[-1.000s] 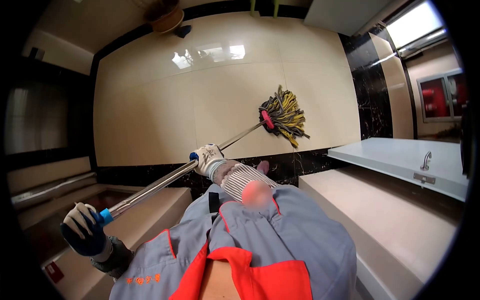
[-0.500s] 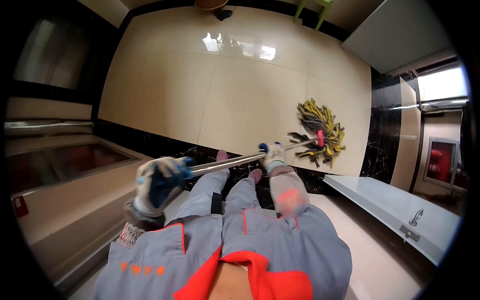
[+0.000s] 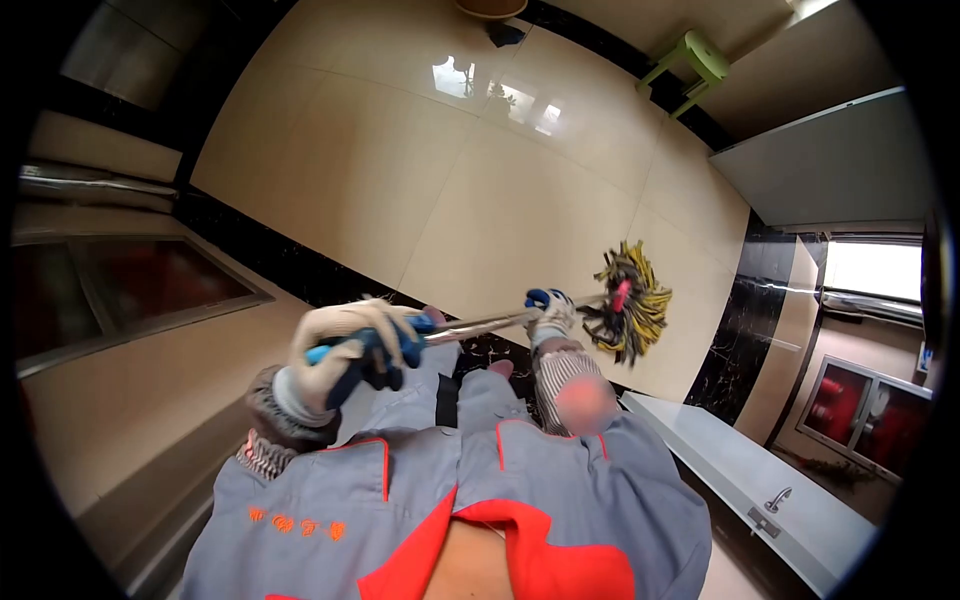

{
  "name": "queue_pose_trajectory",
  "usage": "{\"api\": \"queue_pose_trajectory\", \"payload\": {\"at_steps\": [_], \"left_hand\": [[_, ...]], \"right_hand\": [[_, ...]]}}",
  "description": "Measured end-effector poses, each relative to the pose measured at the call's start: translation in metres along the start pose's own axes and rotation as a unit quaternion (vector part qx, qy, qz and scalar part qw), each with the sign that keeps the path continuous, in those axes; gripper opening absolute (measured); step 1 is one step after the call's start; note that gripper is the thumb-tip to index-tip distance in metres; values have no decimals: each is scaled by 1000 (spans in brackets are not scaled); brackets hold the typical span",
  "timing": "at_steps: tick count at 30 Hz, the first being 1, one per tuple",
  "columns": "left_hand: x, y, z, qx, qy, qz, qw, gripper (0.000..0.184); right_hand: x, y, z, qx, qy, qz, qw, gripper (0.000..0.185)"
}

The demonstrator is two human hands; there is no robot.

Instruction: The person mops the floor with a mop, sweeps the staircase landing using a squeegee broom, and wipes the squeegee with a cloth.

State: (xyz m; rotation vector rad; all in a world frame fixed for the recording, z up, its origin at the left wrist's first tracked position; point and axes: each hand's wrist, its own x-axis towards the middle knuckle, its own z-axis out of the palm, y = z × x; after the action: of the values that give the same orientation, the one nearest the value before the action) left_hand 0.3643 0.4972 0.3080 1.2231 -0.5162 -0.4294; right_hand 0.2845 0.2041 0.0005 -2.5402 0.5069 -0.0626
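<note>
Glossy cream floor tiles [image 3: 400, 170] spread ahead of both hands, edged by a dark marbled border [image 3: 250, 238] that runs under the fingers' side of the room. A green stool [image 3: 706, 57] stands well beyond the fingers, ahead and to the right; a planter [image 3: 492, 9], cut off by the picture's edge, sits farther off, almost straight ahead. Behind and to the right of the right-hand fingers is a pale panel [image 3: 735, 472] with a bent metal handle [image 3: 778, 498]; out to the left of the left-hand fingers is a framed glass front [image 3: 170, 277] with red behind it.

In the head view, the only one, a mop lies across the body in two gloved hands. The left hand [image 3: 352, 347] has its fingers curled round the upper end, where a bit of blue grip [image 3: 318, 354] shows beneath them. The right hand [image 3: 551, 311] has its fingers closed round the metal shaft [image 3: 480, 326] lower down, and is much the nearer to the mop head [image 3: 645, 310].

The shaft's long axis runs from the left fingers through the right ones, slanting down to the right. The yellow and grey strands fan out just past the right-hand fingers, around a pink clamp [image 3: 621, 295]; whether they press on the tiles I cannot tell.
</note>
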Motion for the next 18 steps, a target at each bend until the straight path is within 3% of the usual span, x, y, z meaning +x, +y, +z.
{"api": "queue_pose_trajectory", "payload": {"at_steps": [4,8,12,14,15,17,18], "left_hand": [[6,40,-76,-10,80,70,994,33],[-20,74,-118,54,190,120,973,41],[-49,95,-131,61,232,141,961,36],[-103,94,-147,33,383,107,917,36],[-119,96,-146,-44,381,129,914,35],[-80,104,-121,-48,348,150,924,35],[-53,108,-105,26,314,151,937,35]], "right_hand": [[73,-123,27,-40,-87,-1,995,22],[119,-241,49,-94,-171,-93,976,16],[146,-324,66,-90,-231,-199,948,14],[162,-353,66,-102,-271,-247,925,14],[168,-362,71,-99,-276,-275,916,13],[180,-370,78,-93,-290,-326,895,12],[185,-372,77,-87,-297,-351,884,12]]}}
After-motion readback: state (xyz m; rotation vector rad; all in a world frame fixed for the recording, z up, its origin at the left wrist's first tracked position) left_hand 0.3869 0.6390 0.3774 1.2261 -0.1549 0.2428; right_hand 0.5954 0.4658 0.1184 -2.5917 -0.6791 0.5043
